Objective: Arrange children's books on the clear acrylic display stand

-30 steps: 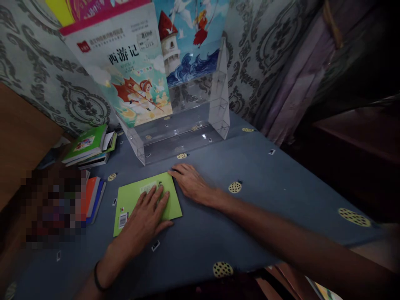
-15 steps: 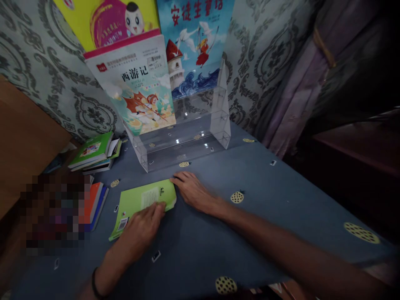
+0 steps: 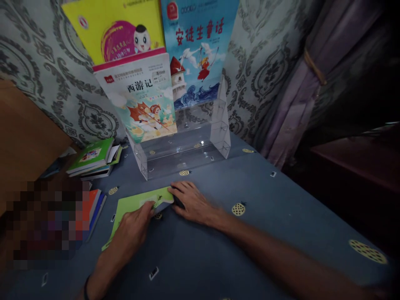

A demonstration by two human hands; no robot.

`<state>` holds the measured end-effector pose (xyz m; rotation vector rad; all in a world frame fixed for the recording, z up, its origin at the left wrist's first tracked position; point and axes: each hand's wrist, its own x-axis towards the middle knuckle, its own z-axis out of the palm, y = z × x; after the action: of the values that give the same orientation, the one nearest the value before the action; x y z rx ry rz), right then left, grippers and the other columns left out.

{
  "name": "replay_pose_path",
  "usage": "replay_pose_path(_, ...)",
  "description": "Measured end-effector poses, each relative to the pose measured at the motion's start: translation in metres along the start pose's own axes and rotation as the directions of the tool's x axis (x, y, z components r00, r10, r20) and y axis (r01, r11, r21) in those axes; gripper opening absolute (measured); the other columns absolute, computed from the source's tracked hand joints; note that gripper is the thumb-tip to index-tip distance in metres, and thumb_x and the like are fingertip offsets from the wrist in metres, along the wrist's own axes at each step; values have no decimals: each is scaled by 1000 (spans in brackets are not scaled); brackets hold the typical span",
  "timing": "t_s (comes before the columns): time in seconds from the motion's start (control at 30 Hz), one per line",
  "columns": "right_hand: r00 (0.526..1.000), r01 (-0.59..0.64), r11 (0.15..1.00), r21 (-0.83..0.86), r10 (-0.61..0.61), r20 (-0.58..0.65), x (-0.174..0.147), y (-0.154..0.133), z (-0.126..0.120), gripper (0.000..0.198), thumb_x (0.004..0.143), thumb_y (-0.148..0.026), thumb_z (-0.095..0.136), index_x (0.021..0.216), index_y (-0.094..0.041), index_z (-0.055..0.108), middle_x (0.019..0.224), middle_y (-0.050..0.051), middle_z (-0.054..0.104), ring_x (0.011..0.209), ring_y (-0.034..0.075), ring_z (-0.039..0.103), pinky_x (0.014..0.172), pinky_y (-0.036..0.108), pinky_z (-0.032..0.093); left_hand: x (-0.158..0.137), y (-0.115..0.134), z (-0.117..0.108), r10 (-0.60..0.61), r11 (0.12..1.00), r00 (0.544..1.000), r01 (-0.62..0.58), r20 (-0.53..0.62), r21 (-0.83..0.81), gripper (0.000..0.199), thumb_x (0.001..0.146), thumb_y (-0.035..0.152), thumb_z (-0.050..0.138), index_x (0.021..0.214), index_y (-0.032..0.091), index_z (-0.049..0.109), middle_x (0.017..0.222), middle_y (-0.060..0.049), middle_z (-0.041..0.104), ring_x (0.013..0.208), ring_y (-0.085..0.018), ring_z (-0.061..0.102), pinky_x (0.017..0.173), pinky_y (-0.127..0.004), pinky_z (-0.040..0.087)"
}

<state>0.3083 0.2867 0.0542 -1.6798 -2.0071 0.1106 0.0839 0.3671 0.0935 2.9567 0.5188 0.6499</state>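
A light green book (image 3: 133, 203) lies on the blue tablecloth, with its near edge raised off the cloth toward its right end. My left hand (image 3: 133, 223) is closed on that near edge, thumb uppermost, and covers much of the cover. At the book's far right corner, the fingertips of my right hand (image 3: 192, 203) touch the cover; its fingers are stretched and its thumb is apart. Behind the hands stands a clear acrylic book stand (image 3: 220, 135). It carries a white book with a red top edge (image 3: 146, 98), a yellow book (image 3: 90, 31) and a blue book (image 3: 198, 54).
On the left are a stack of books with a green one on top (image 3: 92, 156) and orange and blue books (image 3: 93, 208), partly blurred out. The tablecloth (image 3: 265, 250) has pineapple prints. A patterned wall (image 3: 96, 116) and a tied purple curtain (image 3: 290, 112) stand behind.
The green book's near edge has risen, exposing cloth beneath it. My left hand has shifted slightly left with that edge. The view has tilted up a little.
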Motion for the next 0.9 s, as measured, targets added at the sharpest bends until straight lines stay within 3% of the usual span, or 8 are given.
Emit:
replay_pose_path(0.2,998,57,998,-38,-57,0,7,5,5,24,97,-22,65,120,-22,70,130,10,68,120,25,60,102,42,48,-6,-3,1,0,1000,999,-1,-45,-30,21,104,17,36,113,25,53,76,1,71,63,-17,71,56,-24,47)
replay_pose_path(0.4,998,63,997,-50,-64,-9,13,12,11,23,98,-20,64,119,-21,73,119,7,74,107,24,65,92,40,51,-4,-3,-9,25,998,993,-31,-112,-51,17,106,20,36,111,25,52,67,5,65,53,-14,65,54,-22,46)
replay_pose_path(0.57,985,148,979,137,-133,-113,13,24,18,21,97,-21,66,116,-21,75,108,9,77,97,22,69,89,37,53,3,-2,-29,12,995,991,-25,-135,-92,18,105,22,36,105,23,54,65,5,61,46,-12,57,50,-22,41)
replay_pose_path(0.63,973,191,927,323,-137,-184,14,26,19,19,96,-26,68,112,-21,77,102,9,78,93,21,69,87,35,54,4,-3,-38,-49,991,993,35,-108,-131,20,105,24,36,102,23,55,64,5,59,47,-12,55,51,-23,40)
replay_pose_path(0.73,974,178,773,609,-50,-221,14,22,15,22,92,-42,72,99,-23,81,92,6,78,90,21,69,82,34,54,6,-6,-54,-138,972,988,124,-62,-199,24,105,29,36,97,22,58,63,5,55,50,-12,53,52,-23,38)
replay_pose_path(0.9,977,-47,472,880,204,-58,14,4,0,28,71,-49,87,81,-23,82,83,3,76,80,19,67,74,31,52,18,-6,-78,-219,931,972,184,-82,-314,28,103,32,39,89,21,60,66,4,55,59,-13,51,56,-23,37)
